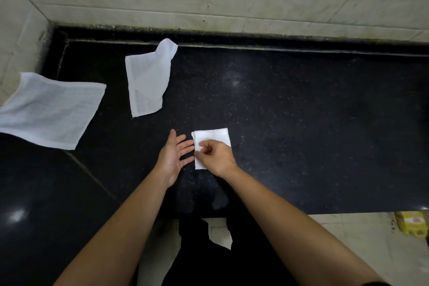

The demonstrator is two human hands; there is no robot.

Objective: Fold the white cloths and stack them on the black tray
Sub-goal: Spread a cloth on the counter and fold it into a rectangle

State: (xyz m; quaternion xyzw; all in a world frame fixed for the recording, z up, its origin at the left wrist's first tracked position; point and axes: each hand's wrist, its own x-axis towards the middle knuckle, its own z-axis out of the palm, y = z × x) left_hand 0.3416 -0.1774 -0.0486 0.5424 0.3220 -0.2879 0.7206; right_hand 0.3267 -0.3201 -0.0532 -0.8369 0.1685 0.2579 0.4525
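we see the small folded white cloth square (212,138) under our pinching right hand (214,155); our open, empty left hand (173,158) lies just left.

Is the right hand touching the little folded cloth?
Touching. The head view shows the right hand resting on the small folded cloth, its fingers pinching the left edge. The left hand lies open beside it.

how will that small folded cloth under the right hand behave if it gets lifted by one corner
The folded cloth is probably floppy: a nearby cloth lies limp with a curled corner. Its layers look loose, so they would likely fall open. It seems thin and light; the right hand pinches it with fingertips.
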